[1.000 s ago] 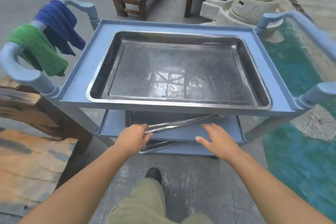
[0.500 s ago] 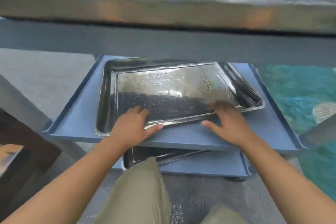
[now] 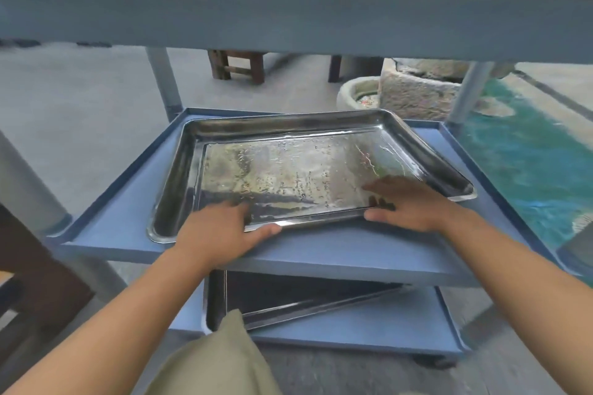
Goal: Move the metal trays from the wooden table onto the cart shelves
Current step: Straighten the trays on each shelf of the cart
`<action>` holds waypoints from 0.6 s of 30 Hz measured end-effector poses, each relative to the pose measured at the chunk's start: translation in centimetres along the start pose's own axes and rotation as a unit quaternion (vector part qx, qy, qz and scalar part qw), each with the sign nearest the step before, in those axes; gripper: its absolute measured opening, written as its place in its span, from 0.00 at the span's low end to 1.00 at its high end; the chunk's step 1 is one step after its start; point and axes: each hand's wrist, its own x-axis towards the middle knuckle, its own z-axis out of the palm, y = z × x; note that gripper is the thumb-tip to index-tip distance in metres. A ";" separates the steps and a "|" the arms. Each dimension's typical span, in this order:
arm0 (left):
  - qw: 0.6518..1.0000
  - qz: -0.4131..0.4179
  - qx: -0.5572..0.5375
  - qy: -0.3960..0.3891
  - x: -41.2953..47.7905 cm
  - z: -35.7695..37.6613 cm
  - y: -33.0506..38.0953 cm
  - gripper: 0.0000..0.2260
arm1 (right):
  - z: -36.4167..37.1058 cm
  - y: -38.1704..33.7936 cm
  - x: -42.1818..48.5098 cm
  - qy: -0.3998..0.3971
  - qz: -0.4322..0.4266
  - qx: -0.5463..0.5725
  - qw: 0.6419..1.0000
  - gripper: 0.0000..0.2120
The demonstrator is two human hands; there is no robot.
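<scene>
Pinching near rim of metal tray (image 3: pixel 288 176): left grip (image 3: pixel 219 232), right grip (image 3: pixel 414 205), thumbs outside; tray skewed on middle shelf (image 3: pixel 337 250).

The left forearm (image 3: pixel 122 308) and right forearm (image 3: pixel 513 272) are bare, and the trousers (image 3: pixel 218 359) look to be plain olive-khaki cloth.

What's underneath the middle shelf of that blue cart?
The bottom shelf, holding a dark metal tray lying askew. The middle shelf covers its far part and the person's knee hides its near corner, so whether more trays are stacked there cannot be told.
</scene>
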 end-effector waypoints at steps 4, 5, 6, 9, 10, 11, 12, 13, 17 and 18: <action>0.999 0.018 0.019 0.028 0.1 0.6 -0.4 0.46 | 0.9 0.3 0.3 -0.002 -0.002 -0.004 1.000 0.44; 0.999 0.022 0.020 0.035 0.3 0.7 -0.5 0.45 | 1.1 0.2 0.3 0.014 -0.002 -0.010 1.000 0.43; 0.999 0.027 0.021 0.039 0.4 0.7 -0.5 0.45 | 1.2 0.2 0.4 0.032 -0.003 -0.017 0.999 0.42; 0.999 0.035 0.021 0.035 1.1 0.4 -0.9 0.45 | 1.3 -0.4 0.6 0.070 -0.007 -0.032 0.997 0.42; 0.998 0.038 0.019 0.036 1.5 0.3 -1.2 0.45 | 1.4 -0.6 0.7 0.075 -0.004 -0.036 0.997 0.42; 0.998 0.041 0.018 0.037 1.9 0.2 -1.5 0.44 | 1.5 -0.8 0.7 0.078 0.000 -0.036 0.996 0.42; 0.998 0.043 0.017 0.036 2.3 0.1 -1.8 0.43 | 1.5 -1.1 0.8 0.080 0.007 -0.034 0.996 0.42; 0.998 0.045 0.019 0.032 2.8 0.1 -2.2 0.43 | 1.5 -1.3 0.9 0.081 0.015 -0.032 0.996 0.41; 0.998 0.061 0.017 0.025 4.8 0.3 -3.7 0.38 | 1.3 -2.6 1.2 0.083 0.047 -0.038 0.995 0.38; 0.997 0.065 0.014 0.025 5.3 0.3 -4.1 0.37 | 1.3 -2.9 1.3 0.082 0.051 -0.039 0.995 0.38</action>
